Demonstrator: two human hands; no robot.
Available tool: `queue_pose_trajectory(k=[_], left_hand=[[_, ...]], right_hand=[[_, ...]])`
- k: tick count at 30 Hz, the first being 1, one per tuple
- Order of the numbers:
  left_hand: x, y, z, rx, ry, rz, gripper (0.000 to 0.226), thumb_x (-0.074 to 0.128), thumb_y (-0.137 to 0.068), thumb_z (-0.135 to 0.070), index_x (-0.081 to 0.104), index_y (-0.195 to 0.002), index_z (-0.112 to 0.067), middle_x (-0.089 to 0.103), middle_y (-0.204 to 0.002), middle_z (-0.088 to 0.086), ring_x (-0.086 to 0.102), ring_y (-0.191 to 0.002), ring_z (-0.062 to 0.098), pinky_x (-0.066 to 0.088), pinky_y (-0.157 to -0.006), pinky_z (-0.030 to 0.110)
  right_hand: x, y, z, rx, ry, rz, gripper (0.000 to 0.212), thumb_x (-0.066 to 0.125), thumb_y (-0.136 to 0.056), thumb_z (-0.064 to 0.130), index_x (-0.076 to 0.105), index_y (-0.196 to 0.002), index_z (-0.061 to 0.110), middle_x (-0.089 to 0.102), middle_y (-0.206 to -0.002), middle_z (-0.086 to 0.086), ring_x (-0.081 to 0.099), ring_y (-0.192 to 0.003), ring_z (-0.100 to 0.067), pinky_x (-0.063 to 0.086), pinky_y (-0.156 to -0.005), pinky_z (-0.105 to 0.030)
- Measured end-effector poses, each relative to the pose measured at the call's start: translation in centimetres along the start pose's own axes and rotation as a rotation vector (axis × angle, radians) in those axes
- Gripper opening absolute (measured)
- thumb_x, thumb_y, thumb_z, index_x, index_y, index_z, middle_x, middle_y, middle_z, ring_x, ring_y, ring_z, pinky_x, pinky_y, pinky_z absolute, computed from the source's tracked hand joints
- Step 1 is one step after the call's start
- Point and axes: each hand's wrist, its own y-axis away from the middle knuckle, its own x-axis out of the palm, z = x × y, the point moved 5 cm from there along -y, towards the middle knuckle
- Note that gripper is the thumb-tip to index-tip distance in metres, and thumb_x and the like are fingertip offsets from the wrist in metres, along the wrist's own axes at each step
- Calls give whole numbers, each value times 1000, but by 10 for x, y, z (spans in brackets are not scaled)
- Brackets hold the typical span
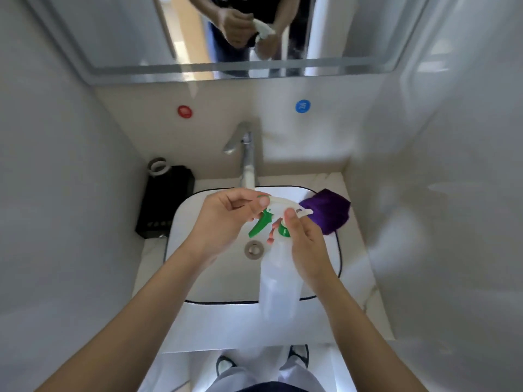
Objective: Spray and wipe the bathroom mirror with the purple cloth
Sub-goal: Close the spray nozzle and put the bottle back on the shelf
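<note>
Your right hand (pixel 307 244) is curled round the neck of the clear spray bottle (pixel 278 281), thumb up on the white spray head, and the bottle hangs over the near half of the white sink (pixel 195 278). Your left hand (pixel 223 222) pinches the front of that spray head at its green nozzle, thumb and forefinger pressed on it, with the green trigger (pixel 259 223) just below them. The purple cloth (pixel 328 210) lies bunched on the sink's far right rim, just beside the spray head and apart from both hands. The chrome tap (pixel 246 154) stands at the far edge of the sink, its spout reaching toward your left hand. A black box (pixel 164 199) sits on the counter left of the sink, against the left wall. Walls close in on both sides, so open room is mostly straight up the middle, between your hands and the mirror (pixel 240 32) on the far wall, whose lower edge runs above the red dot (pixel 184 111) and blue dot (pixel 302 106).
</note>
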Motion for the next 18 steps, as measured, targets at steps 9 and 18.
queue_pose_trajectory(k=[9, 18], left_hand=[[-55, 15, 32, -61, 20, -78, 24, 73, -85, -30, 77, -96, -10, 71, -81, 1, 61, -80, 17, 49, -85, 34], [-51, -11, 37, -25, -112, -90, 19, 69, -98, -17, 69, -82, -9, 69, -69, -7, 61, -67, 10, 51, -83, 33]], right_hand=[[55, -1, -39, 40, 64, -39, 70, 52, -81, 81, 69, -74, 14, 67, -76, -12, 65, -82, -43, 52, -89, -61], [53, -6, -41, 44, 70, -190, 60, 47, -98, 59, 69, -88, 4, 70, -79, -5, 66, -75, -16, 52, -79, -35]])
